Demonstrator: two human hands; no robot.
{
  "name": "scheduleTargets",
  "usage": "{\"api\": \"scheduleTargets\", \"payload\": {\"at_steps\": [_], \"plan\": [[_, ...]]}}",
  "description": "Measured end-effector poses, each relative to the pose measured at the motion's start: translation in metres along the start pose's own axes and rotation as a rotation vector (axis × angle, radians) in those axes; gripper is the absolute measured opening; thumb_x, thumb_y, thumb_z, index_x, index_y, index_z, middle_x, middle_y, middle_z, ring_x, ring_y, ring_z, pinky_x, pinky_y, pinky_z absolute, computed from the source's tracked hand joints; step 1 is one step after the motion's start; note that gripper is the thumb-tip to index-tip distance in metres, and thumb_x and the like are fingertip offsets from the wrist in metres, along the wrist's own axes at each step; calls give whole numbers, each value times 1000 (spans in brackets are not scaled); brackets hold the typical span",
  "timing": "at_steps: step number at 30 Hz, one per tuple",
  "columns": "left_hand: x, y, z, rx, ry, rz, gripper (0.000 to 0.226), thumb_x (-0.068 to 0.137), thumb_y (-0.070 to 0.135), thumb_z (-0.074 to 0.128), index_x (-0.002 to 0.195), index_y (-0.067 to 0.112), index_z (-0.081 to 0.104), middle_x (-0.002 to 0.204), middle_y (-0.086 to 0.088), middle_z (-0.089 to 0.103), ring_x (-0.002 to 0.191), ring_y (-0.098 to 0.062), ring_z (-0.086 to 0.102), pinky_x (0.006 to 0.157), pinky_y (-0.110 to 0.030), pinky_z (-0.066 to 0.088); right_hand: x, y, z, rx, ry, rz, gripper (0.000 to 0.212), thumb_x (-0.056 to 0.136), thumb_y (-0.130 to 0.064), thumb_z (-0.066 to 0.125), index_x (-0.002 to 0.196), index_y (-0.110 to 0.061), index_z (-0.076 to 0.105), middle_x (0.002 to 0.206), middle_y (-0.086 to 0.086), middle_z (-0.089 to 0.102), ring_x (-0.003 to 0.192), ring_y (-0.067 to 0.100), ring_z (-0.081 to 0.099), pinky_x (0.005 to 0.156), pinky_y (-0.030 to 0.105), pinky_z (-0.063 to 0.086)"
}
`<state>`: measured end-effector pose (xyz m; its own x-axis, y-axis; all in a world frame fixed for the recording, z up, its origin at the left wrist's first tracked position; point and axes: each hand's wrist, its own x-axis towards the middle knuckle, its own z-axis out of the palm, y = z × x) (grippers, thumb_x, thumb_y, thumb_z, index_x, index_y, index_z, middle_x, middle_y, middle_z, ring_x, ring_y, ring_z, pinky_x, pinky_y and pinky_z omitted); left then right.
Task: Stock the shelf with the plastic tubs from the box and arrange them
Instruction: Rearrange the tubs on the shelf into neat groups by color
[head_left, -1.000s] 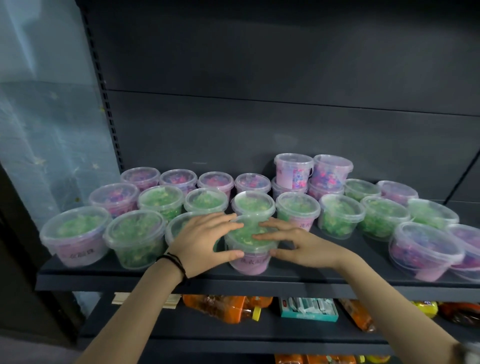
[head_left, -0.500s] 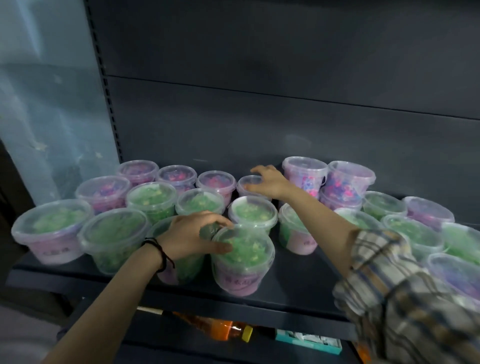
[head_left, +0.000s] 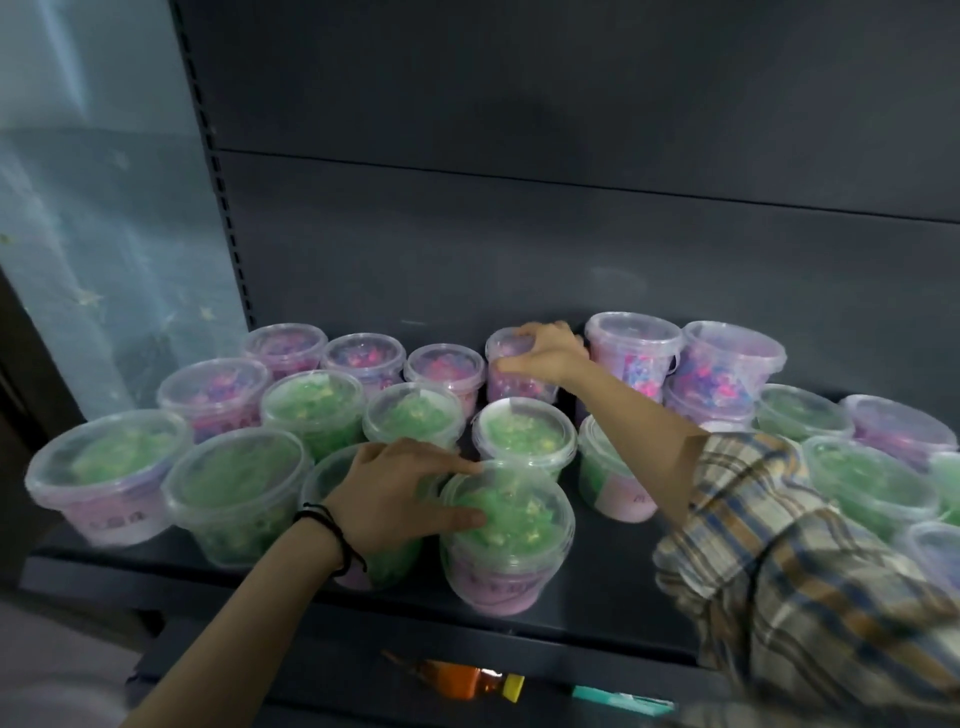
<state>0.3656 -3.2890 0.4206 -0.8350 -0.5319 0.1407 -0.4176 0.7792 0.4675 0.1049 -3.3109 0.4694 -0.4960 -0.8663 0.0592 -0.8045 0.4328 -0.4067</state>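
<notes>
Dark shelf (head_left: 597, 597) holds rows of lidded tubs. Left hand (head_left: 400, 493) lies open on a green tub (head_left: 506, 535) at the front edge. Beyond it, right hand (head_left: 545, 353) grips a pink tub (head_left: 514, 369) in the back row.

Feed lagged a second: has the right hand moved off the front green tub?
Yes. The right hand has reached back toward the rear panel and now grips a pink tub in the back row.

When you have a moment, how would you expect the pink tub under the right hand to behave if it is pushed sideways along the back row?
The pink tub looks full, so probably steady. Its flat base suggests sliding rather than rolling. With the right hand gripping near the lid, it might tip slightly.
</notes>
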Motion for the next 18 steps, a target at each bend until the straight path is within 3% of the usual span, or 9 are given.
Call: {"api": "scheduleTargets", "payload": {"at_steps": [3,5,10,15,18], "plan": [[-2,3,-2,56,-34,-3,103,41,103,14,123,54,52,122,24,57,121,0,42,105,-37,24,-15,-7,-14,113,143,-31,75,58,-67,71,127,-41,55,136,5,44,125,29,47,109,38,37],[-4,5,-2,24,-21,11,106,40,103,13,123,51,54,120,26,56,119,1,43,105,-36,24,-34,-11,-24,290,222,-25,78,50,-70,68,122,-40,60,134,0,51,123,21,51,106,35,42],[-7,6,-2,-36,14,9,94,46,96,33,121,45,60,125,16,59,122,-5,46,110,-37,27,-94,-13,-51,530,180,-109,50,78,-39,77,124,-29,61,121,-15,52,116,3,45,97,21,39],[-12,15,-6,41,-28,-19,86,58,85,27,127,43,55,132,17,52,126,-5,41,111,-37,25,-160,12,-85,442,130,-115,48,78,-40,76,123,-37,61,126,-17,53,119,1,46,97,24,40],[-15,30,-5,180,-22,-22,109,49,98,18,134,39,49,143,15,43,132,-7,34,110,-34,22,-201,44,-98,301,36,-102,52,74,-40,79,122,-38,60,128,-15,52,119,4,48,101,26,40]]}}
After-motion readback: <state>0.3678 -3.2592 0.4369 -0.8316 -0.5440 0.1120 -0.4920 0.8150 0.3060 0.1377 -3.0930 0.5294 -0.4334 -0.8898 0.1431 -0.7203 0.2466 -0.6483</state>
